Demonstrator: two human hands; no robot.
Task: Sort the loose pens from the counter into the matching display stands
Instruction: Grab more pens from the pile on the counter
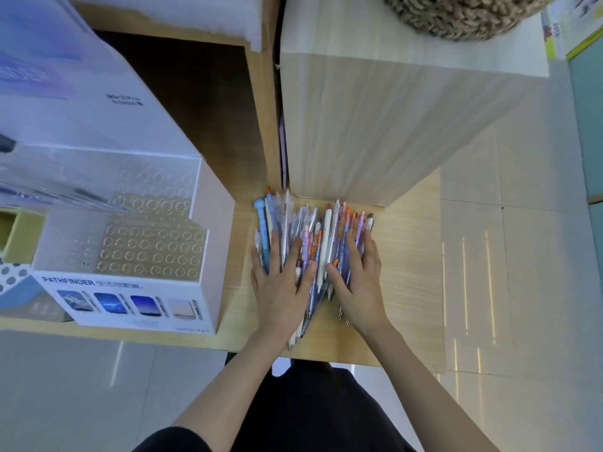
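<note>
I am pressing both hands flat on the heap. My left hand (280, 285) is lying with its fingers straight and spread over the left half of the loose pens (326, 233), and my right hand (360, 278) is doing the same over the right half. Neither is curling round any single pen. The pens are lying bunched on the wooden counter (408, 272), their far ends right up by the foot of a pale wooden block (375, 125). The white PATHFINDER display stand (124, 283), with rows of round holes, is standing just beside the heap on the left.
</note>
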